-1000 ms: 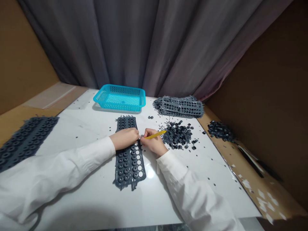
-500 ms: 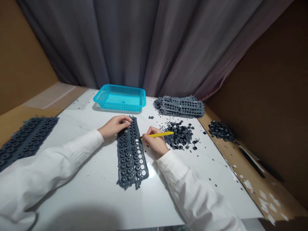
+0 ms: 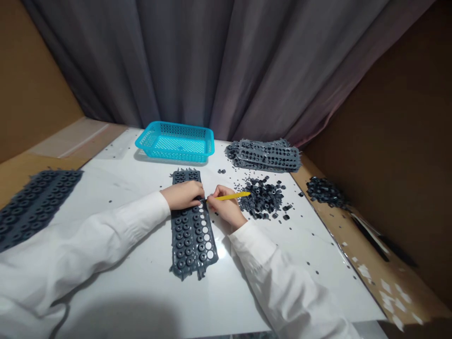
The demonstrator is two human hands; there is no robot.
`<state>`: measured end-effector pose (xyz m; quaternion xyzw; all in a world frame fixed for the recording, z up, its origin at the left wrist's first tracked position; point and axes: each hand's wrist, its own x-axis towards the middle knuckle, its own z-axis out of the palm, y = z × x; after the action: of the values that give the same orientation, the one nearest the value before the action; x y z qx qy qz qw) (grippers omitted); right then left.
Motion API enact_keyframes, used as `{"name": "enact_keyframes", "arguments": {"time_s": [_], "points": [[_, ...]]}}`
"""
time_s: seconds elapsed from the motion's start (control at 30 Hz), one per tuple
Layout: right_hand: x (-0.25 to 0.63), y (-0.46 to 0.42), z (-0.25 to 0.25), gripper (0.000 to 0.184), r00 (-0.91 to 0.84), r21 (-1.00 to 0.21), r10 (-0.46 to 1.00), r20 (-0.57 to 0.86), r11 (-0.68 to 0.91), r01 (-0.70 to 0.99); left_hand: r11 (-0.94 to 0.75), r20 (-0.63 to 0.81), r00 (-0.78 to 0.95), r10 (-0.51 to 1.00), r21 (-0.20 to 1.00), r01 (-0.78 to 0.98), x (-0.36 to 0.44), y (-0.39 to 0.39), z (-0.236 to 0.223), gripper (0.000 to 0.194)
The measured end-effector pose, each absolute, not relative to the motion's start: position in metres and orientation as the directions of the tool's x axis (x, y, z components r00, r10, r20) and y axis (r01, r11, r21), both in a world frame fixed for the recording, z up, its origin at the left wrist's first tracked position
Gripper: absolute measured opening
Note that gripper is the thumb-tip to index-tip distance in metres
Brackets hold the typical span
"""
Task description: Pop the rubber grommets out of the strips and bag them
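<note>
A dark grey rubber sheet [image 3: 192, 242] with rows of raised rings lies lengthwise in front of me. Down its right side runs a column of round holes showing white. My left hand [image 3: 186, 194] rests across the sheet's upper part, fingers bent together at the right edge; whatever they pinch is hidden. In my right hand [image 3: 226, 205] is a slim yellow pen-shaped tool [image 3: 235, 195], its tip against the sheet's right edge beside my left fingertips.
Behind the sheet stands a blue perforated basket [image 3: 176, 143]. Stacked rubber sheets [image 3: 264, 155] lie back right, with a heap of small black rubber pieces [image 3: 263, 197] before them. Another ringed sheet [image 3: 38, 202] is at left. Farther right are a dark pile [image 3: 325, 192] and white scraps [image 3: 388, 296].
My left hand has moved down and right along the sheet, from near its top end to beside the tool's tip. The right hand and yellow tool shifted slightly left.
</note>
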<state>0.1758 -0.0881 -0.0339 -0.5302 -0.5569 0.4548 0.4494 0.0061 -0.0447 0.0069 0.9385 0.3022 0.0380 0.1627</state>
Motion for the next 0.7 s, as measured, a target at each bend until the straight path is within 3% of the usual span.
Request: {"name": "enact_keyframes", "arguments": {"time_s": [0.17, 0.3, 0.43, 0.57, 0.7], "points": [[0.177, -0.088, -0.033, 0.015, -0.036, -0.984, 0.999, 0.011, 0.017, 0.176, -0.752, -0.007, 0.803, 0.596, 0.344, 0.562, 0.013, -0.050, 0.004, 0.014], [0.178, -0.087, -0.033, 0.015, -0.047, -0.979, 0.999, 0.006, 0.016, 0.204, -0.693, 0.081, 0.750, 0.656, 0.458, 0.557, 0.004, -0.052, 0.001, 0.016], [0.178, -0.088, -0.033, 0.016, -0.046, -0.984, 0.999, -0.013, -0.005, 0.181, -0.545, 0.158, 0.579, 0.800, 0.596, 0.590, -0.010, -0.045, -0.002, 0.023], [0.179, -0.088, -0.031, 0.016, -0.034, -0.988, 0.999, -0.021, -0.015, 0.154, -0.397, 0.097, 0.503, 0.859, 0.748, 0.532, -0.019, -0.031, -0.005, 0.032], [0.180, -0.081, -0.027, 0.016, 0.006, -0.986, 1.000, 0.023, 0.021, 0.168, -0.344, 0.037, 0.520, 0.854, 0.789, 0.509, -0.021, -0.025, -0.009, 0.035]]}}
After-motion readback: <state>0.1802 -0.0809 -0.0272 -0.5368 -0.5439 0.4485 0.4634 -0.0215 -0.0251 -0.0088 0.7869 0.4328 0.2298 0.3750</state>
